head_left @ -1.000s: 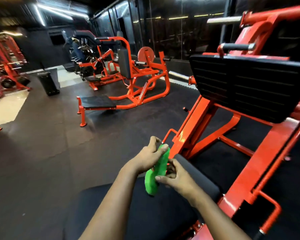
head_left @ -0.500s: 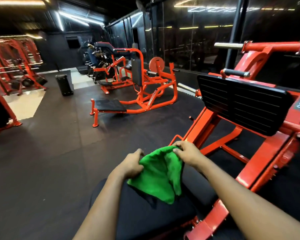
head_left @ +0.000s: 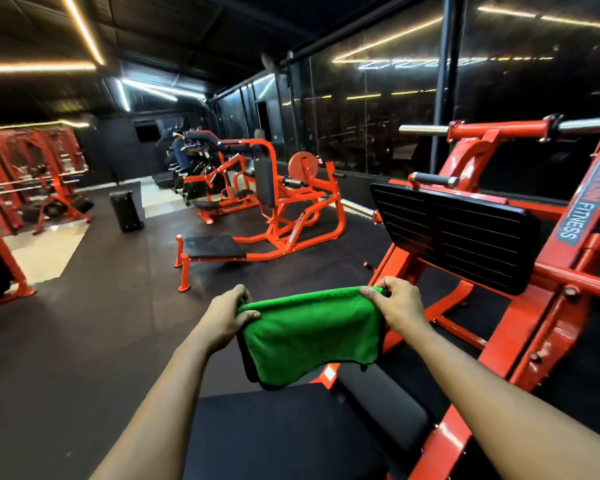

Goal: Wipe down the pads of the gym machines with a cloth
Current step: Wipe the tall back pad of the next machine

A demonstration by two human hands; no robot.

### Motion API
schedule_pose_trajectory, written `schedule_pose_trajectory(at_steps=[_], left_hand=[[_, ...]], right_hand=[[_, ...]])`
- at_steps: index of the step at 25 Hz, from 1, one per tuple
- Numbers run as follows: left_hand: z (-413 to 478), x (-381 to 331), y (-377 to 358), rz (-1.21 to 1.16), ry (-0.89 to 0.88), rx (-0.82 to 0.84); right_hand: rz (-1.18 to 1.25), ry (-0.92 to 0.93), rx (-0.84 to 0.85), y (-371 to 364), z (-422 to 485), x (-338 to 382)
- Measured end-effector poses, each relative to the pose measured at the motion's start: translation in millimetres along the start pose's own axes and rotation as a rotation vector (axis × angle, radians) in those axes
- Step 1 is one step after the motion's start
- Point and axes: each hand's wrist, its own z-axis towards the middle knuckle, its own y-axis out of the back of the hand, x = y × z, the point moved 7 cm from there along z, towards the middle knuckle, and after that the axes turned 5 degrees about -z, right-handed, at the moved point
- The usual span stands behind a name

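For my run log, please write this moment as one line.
stage: wiping not yet begun | left hand: pinches green cloth corner | right hand: pinches other corner | cloth: spread, hanging over black seat pad

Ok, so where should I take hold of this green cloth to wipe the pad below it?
Probably by its top edge, from above: the green cloth hangs stretched between the left hand and right hand, which pinch its upper corners. Its loose lower edge dangles over the black seat pad.
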Motion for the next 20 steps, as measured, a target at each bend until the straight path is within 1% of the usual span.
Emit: schedule_pose_trajectory(at_steps=[2,4,7,9,11,13,14,17,19,20], left_hand=[[5.8,-13.7,7.4,-0.018,-0.053,-0.011],[12.8,-23.6,13.1,-0.022,-0.064,-0.039],[21.8,-36.2,20.2,0.01,-0.066,-0.136],[25.2,-41.8,23.1,0.016,-0.048,-0.196],[27.8,-41.3,23.8,-0.007,0.0,-0.215],[30.3,-39.0,21.1,-0.035,0.026,-0.161],[31.5,-38.1,18.8,-0.073,0.026,-0.102],[31.9,-39.6,7.3,-0.277,0.043,0.148],[30.2,-40.3,0.5,-0.274,0.058,0.255],[29.7,-40.8,-1.5,-0.237,0.071,0.27]], right_hand=[[0.012,-0.032,-0.054,13.4,8.2,-8.4],[0.014,-0.041,-0.073,21.0,12.8,-10.6],[0.058,-0.065,-0.092,24.9,15.1,-9.4],[0.092,-0.059,-0.091,23.7,17.0,-6.7],[0.13,-0.057,-0.095,23.5,20.3,-6.5],[0.141,-0.062,-0.11,26.1,24.2,-7.1],[0.144,-0.065,-0.124,27.9,26.2,-7.5],[0.147,-0.102,-0.173,35.3,32.1,-10.9],[0.129,-0.162,-0.176,38.4,35.6,-16.6],[0.102,-0.203,-0.157,36.9,37.0,-20.1]])
